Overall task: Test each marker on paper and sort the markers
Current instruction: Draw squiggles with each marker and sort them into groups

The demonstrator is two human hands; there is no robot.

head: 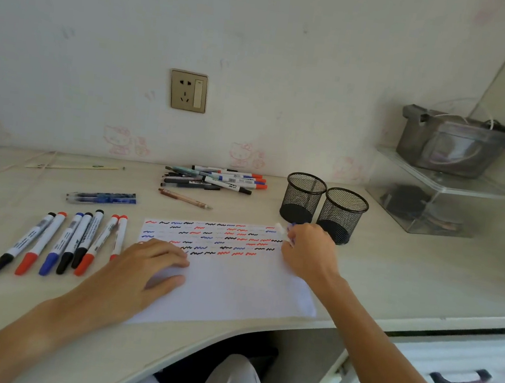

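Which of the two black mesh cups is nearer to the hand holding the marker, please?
The right mesh cup: the right hand sits just in front of its base, while the left mesh cup stands farther back.

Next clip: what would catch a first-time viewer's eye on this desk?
The white paper in the middle, its upper half filled with rows of red, blue and black squiggles. The left hand lies flat on it while the right hand pinches a marker at its far right edge. A row of capped markers lies left of the sheet; two black mesh cups stand behind.
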